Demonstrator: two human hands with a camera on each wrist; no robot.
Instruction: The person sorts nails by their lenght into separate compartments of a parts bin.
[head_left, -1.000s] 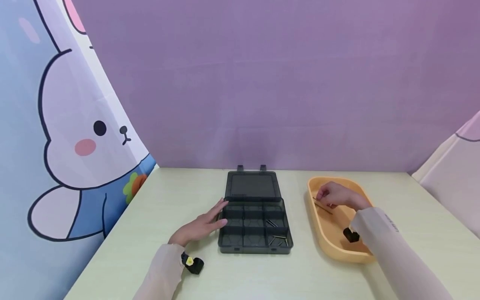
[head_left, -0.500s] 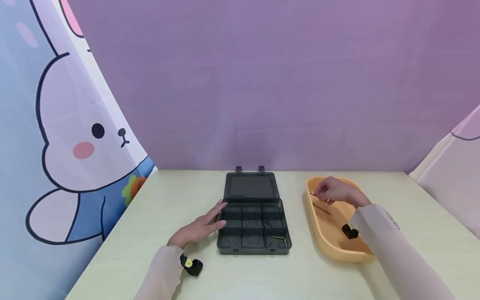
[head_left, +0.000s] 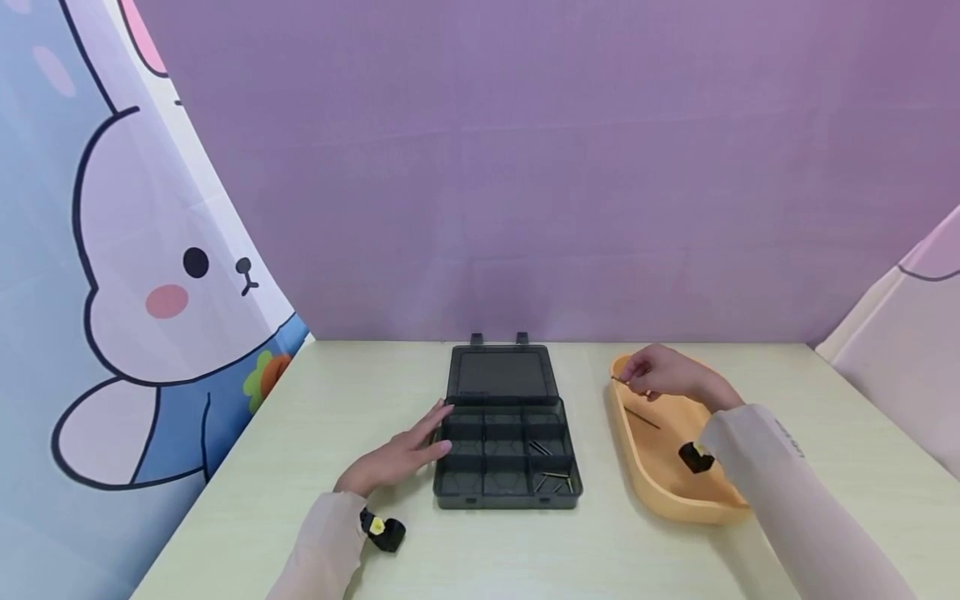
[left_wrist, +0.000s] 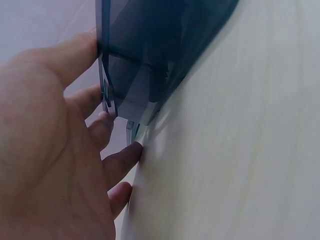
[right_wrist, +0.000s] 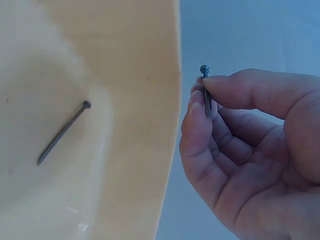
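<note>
Pinching a nail at the tray's left rim, the right hand is right of the box, where the flat left hand rests.

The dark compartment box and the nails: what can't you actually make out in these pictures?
- Box: the small pieces in its right compartments are too tiny in the head view to count or identify.
- Left wrist view: the left hand fills the frame; the box's inside is blurred.
- Nail pinched by the right hand: the fingers hide its lower part.
- Tray: the right sleeve covers its near end.
</note>
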